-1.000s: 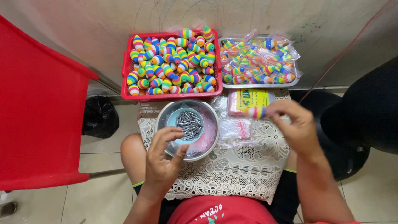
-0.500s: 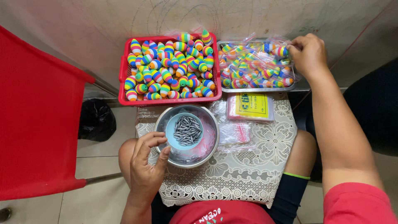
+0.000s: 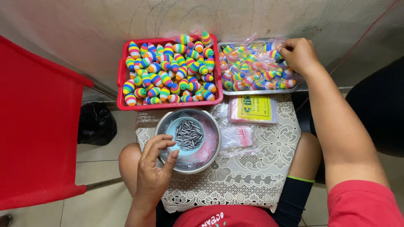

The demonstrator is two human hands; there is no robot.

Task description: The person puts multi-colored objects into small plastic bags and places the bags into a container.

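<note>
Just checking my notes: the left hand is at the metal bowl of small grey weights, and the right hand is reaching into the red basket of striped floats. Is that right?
Not quite. The head view shows the right hand on the metal tray of bagged striped floats, beside the red basket, not in it. The left hand is indeed at the metal bowl of grey weights.

A red plastic basket (image 3: 121,80) heaped with rainbow-striped, egg-shaped floats (image 3: 168,71) sits against a scuffed pale wall (image 3: 84,25). A white lace cloth (image 3: 252,176) covers the lap board; on it lie a pink-edged stack of small zip bags with a yellow label (image 3: 253,109) and loose clear zip bags (image 3: 237,138). At the left stands a red chair (image 3: 38,138), with a black bag (image 3: 97,124) on the tiled floor (image 3: 97,168)
</note>
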